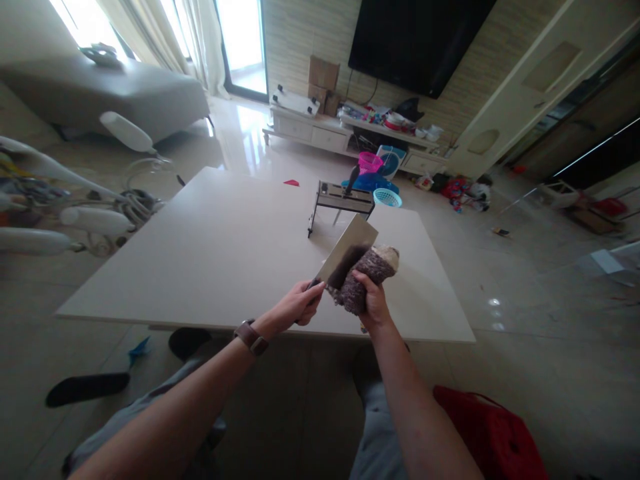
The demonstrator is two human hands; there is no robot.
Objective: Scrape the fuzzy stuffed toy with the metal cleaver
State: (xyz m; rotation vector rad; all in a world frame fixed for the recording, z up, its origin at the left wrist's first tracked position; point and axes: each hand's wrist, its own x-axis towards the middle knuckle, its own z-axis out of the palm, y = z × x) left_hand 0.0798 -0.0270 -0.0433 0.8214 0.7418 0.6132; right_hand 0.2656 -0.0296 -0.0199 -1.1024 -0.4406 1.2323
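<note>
My left hand (303, 301), with a brown-strapped watch on the wrist, is closed around the dark handle of a cleaver (356, 235). Its broad metal blade points up and away to the right, with a dark reflection low on it. In my right hand (375, 303) is a bunched, fuzzy purple-brown cloth (373, 272) with a whitish end. The cloth lies against or just beside the blade's right side; exact contact cannot be made out. Both are held above the near part of the white table (200, 267).
On the table's far side stands a metal-framed device (345, 197) with a black handle; a red piece (291, 183) lies near the far edge. Beyond are a pink basket (371, 162) and a light-blue basket (387, 197). A red bag (490, 433) sits at lower right.
</note>
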